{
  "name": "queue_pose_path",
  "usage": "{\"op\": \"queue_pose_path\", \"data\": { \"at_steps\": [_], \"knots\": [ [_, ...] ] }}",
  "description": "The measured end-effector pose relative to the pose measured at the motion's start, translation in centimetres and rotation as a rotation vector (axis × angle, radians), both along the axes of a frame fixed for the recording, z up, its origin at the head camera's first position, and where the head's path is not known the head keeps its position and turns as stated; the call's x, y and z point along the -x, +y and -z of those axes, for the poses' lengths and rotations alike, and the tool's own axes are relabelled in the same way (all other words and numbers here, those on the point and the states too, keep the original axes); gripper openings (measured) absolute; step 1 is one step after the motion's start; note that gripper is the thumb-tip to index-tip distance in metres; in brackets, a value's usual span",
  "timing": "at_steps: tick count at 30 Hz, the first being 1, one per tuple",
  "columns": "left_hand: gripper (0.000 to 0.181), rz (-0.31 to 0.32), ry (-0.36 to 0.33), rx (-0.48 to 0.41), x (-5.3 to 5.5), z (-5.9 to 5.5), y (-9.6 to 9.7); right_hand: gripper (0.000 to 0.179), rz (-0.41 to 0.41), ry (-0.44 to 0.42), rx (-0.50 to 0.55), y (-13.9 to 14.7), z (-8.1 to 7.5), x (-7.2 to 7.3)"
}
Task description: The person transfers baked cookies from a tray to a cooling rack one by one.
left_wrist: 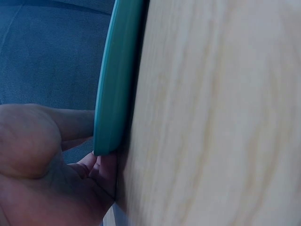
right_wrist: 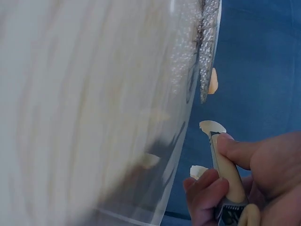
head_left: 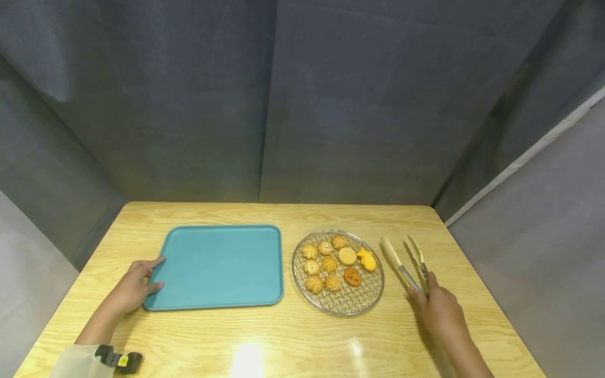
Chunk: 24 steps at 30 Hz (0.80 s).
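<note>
At the left edge of the blue-green tray [head_left: 217,268], my left hand [head_left: 131,287] grips the rim. In the left wrist view the thumb reaches over the tray's edge [left_wrist: 113,89], while other fingertips [left_wrist: 88,162] lie by its side near the tabletop. My right hand [head_left: 442,310] holds a pair of tongs [head_left: 406,273] with pale tips, its two arms spread apart with nothing between them. The right wrist view shows fingers wrapped about the tongs' handle [right_wrist: 228,174]. Left of the tongs, a round metal mesh rack [head_left: 347,302] bears several cookies [head_left: 329,264].
Among the cookies are a yellow fish-shaped piece [head_left: 367,260] and a brown pretzel-shaped one [head_left: 352,276]. Everything stands on a light wooden table [head_left: 198,341]. Grey cloth panels [head_left: 354,105] enclose its back and sides.
</note>
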<state>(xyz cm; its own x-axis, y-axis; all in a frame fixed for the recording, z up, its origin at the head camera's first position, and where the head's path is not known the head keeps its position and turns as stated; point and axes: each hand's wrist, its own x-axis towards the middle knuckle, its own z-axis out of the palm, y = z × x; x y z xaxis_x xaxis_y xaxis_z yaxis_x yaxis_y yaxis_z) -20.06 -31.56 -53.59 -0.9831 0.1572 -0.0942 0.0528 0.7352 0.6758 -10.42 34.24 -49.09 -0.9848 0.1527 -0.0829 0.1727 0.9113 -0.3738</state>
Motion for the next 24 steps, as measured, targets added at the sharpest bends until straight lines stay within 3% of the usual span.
{"op": "queue_pose_path", "data": {
  "at_steps": [7, 16, 24],
  "knots": [
    [0.063, -0.002, -0.002, 0.002, 0.1, 0.1, 0.0, 0.081, -0.060, -0.008, 0.030, 1.0, 0.8, 0.8],
    [0.063, 0.007, 0.006, 0.003, 0.2, 0.1, 0.0, 0.079, -0.081, 0.025, 0.055, 1.8, 1.7, 1.1],
    [0.063, -0.002, -0.007, 0.002, 0.2, -0.1, 0.1, 0.079, -0.040, 0.028, 0.073, 1.9, 2.3, 1.3]
  ]
}}
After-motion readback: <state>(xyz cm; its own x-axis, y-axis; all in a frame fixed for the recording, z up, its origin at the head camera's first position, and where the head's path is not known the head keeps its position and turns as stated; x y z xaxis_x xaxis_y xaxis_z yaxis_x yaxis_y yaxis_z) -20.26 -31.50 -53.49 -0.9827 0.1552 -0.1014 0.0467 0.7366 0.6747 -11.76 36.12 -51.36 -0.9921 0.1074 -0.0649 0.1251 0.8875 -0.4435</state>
